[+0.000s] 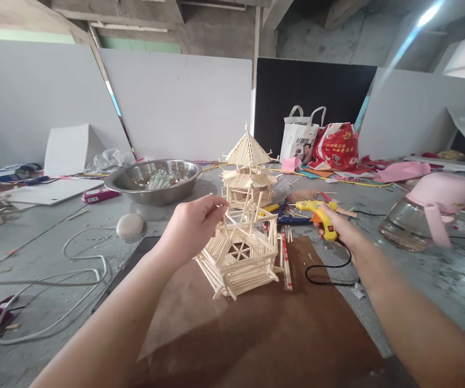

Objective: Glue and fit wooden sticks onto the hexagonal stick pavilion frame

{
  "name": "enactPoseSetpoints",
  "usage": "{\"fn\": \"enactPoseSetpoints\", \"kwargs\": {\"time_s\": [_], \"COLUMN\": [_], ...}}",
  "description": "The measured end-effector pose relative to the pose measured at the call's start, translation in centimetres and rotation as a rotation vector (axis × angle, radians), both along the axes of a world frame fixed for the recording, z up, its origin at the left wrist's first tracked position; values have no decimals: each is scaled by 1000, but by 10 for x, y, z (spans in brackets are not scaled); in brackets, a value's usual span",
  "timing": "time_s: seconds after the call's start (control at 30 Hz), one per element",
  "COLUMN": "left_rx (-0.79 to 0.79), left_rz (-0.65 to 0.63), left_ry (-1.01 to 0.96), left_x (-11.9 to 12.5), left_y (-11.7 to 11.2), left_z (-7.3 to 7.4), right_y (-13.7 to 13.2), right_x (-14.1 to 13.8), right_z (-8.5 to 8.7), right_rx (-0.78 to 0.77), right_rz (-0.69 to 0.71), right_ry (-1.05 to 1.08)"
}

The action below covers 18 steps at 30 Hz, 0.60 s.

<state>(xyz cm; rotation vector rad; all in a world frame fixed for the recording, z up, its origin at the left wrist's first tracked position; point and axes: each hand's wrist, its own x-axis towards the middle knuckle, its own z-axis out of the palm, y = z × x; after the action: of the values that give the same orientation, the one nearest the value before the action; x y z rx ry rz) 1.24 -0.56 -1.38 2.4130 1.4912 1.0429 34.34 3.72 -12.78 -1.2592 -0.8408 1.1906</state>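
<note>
A model made of thin wooden sticks, six-sided with a spoked opening in its top, stands on a brown sheet. My left hand is at its left upper edge, thumb and fingers pinched on what looks like a short upright wooden stick, mostly hidden by the fingertips. To the right, my right hand is wrapped round a yellow hot glue gun with an orange trigger. The gun's nozzle points left towards the model, apart from it. Behind stands a roofed stick pavilion.
A steel basin sits at the back left, a pale round stone-like object in front of it. A pink-lidded clear jug stands right. Cables, blue-handled pliers, bags and coloured paper lie about.
</note>
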Motion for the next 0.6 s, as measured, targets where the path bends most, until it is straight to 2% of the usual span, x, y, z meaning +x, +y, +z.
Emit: {"fn": "enactPoseSetpoints", "kwargs": {"time_s": [0.17, 0.3, 0.43, 0.6], "left_rx": [-31, -71, -83, -59], "left_rz": [15, 32, 41, 24], "left_ry": [-4, -2, -5, -16], "left_x": [1, 2, 1, 1], "left_y": [0, -1, -1, -1], "left_z": [2, 4, 4, 2], "right_y": [-2, -3, 4, 28], "right_x": [17, 26, 31, 44], "right_z": [10, 13, 10, 9], "right_rx": [121, 142, 90, -107], "right_rz": [-151, -215, -246, -248], "right_ry": [106, 148, 129, 27]}}
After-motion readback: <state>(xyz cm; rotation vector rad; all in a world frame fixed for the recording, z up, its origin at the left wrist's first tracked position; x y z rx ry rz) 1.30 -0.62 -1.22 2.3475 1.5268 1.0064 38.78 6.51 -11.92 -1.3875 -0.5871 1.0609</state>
